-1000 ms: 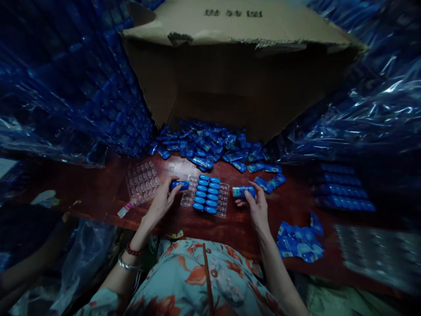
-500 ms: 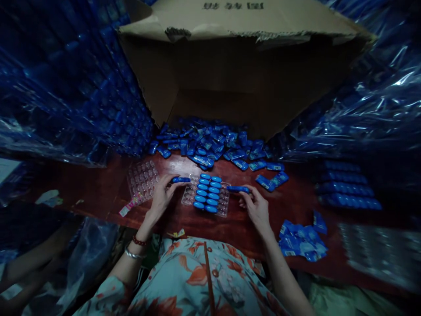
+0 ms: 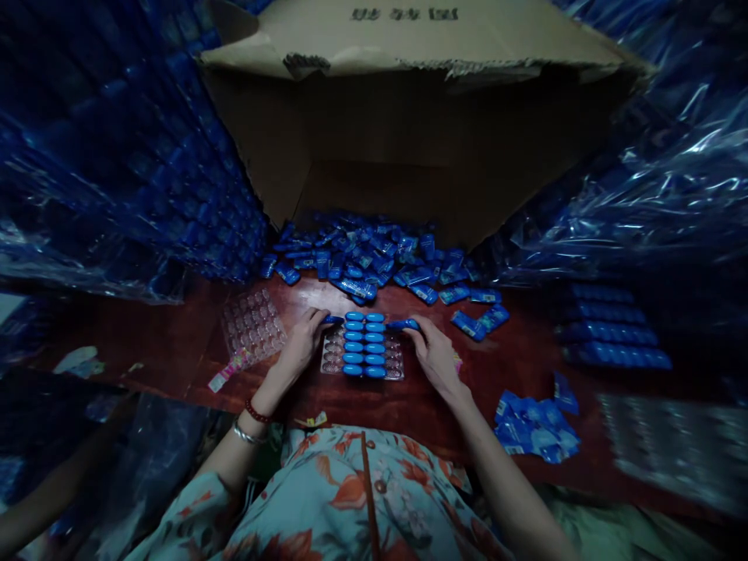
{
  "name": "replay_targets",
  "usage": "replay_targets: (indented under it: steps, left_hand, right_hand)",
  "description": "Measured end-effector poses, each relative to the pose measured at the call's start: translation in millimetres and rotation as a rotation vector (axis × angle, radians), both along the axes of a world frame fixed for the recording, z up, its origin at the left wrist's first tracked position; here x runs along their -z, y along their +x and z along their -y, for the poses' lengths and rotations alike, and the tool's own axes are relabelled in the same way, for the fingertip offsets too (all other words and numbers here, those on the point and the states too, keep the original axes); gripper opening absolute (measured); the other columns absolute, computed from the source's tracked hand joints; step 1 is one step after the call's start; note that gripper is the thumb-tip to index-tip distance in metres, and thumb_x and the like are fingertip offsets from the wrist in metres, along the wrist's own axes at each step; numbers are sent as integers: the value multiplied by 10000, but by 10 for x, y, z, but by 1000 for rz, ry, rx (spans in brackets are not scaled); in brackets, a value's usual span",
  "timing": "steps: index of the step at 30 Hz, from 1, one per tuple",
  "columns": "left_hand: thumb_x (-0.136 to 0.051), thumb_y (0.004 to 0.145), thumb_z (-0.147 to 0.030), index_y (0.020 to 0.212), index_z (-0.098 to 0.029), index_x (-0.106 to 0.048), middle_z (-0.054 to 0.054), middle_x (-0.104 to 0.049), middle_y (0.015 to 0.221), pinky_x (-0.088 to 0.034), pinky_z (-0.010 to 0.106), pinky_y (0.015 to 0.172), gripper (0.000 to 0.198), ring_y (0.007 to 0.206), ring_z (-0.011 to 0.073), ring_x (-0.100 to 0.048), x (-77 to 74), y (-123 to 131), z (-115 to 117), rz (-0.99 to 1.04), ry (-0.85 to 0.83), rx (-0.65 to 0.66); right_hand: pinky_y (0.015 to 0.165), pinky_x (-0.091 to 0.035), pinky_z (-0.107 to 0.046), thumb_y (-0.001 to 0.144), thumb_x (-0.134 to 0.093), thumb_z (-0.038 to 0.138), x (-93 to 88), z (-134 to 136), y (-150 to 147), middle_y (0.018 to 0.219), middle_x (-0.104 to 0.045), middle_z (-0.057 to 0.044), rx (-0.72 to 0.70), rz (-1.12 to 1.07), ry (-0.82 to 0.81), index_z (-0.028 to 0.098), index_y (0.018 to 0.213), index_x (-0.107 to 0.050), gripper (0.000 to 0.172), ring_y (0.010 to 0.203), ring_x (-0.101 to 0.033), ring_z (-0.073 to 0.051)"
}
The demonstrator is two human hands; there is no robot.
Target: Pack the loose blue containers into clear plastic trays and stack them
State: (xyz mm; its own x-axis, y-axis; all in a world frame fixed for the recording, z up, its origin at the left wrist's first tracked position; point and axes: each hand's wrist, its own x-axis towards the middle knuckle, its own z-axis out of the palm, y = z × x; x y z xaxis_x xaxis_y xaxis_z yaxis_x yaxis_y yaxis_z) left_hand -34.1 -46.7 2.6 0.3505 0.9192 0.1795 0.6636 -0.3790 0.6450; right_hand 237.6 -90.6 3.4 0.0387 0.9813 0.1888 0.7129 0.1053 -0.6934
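Observation:
A clear plastic tray with moulded pockets (image 3: 333, 361) lies on the reddish-brown table in front of me. Two columns of shiny blue oval pieces (image 3: 353, 347) sit in its middle, with bare pockets on both sides. My left hand (image 3: 302, 344) pinches a small blue packet (image 3: 333, 319) at the tray's upper left corner. On the opposite side, my right hand (image 3: 435, 357) grips another blue packet (image 3: 402, 324) between thumb and fingers, its tip close to the top right pockets. Whether either packet touches the tray, I cannot tell.
Loose blue packets (image 3: 374, 253) are heaped before an open cardboard box (image 3: 421, 47). An unfilled clear tray (image 3: 252, 323) lies left, flat blue packets (image 3: 538, 427) and stacked filled trays (image 3: 613, 331) right. Plastic-wrapped blue stacks (image 3: 157, 164) rise at the sides. Another person's arm (image 3: 64, 475) shows lower left.
Both hands have moved inward with their blue packets, closer to the top row of the tray. The tray now lies straighter. The camera view has shifted slightly.

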Motion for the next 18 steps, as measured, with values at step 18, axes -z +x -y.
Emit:
replay_targets:
  steps: [18]
  left_hand:
    - [-357, 857, -38, 931, -141, -558, 99, -555, 908, -427, 285, 664, 238, 744, 188, -554, -326, 218, -166, -492, -88, 138]
  right_hand:
    - [604, -397, -279, 932, -338, 211, -323, -224, -159, 941, -622, -101, -296, 654, -254, 194, 1057, -550, 247, 765, -613, -207]
